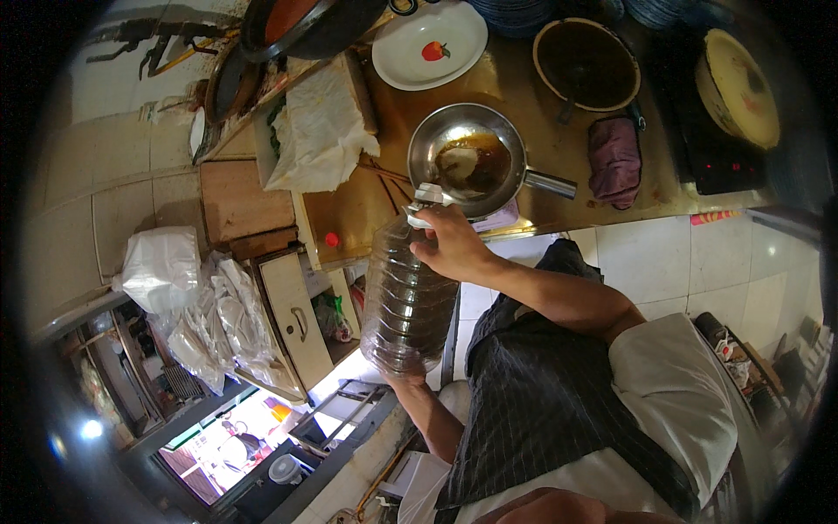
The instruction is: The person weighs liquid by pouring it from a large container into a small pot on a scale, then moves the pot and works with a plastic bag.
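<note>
While pinching the jug (410,301) at its neck with right hand (454,247), nearer the pan (425,150), got it lengthwise up-frame; propping base with left hand (407,379), can't tell its grip.

Clear ribbed plastic jug (408,301) tilted, white neck fitting by rim of steel pan (424,144) holding amber-brown liquid (489,155).

apron (559,375): black, pale pinstripes. pan (422,159): silver. oval plate (397,52): white, red fruit motif. bundled cloth (614,162): dull purple. small cap (332,238): red. bottle (410,297): see-through, brownish.
</note>
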A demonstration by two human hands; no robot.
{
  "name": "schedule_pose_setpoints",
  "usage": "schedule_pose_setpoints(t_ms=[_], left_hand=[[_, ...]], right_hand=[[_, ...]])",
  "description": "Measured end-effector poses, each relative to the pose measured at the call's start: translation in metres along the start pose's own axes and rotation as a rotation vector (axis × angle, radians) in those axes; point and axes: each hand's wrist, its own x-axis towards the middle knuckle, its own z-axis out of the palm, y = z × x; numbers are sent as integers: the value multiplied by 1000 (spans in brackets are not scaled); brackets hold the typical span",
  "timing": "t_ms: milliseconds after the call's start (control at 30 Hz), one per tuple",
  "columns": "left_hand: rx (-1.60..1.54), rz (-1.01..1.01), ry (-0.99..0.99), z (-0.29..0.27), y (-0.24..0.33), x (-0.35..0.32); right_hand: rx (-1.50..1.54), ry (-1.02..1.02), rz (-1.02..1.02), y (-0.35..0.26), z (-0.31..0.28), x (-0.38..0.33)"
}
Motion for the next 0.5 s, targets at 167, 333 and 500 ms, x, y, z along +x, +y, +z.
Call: schedule_pose_setpoints(t_ms=[167,333,500], left_hand=[[-429,-250,25,-1,-1,0],[-419,-242,33,-1,1,1],[-532,-259,76,-3,-5,3]], right_hand=[[2,28,6,1,2,-1],[13,33,12,-3,-1,0],[-4,65,-6,1,2,0]])
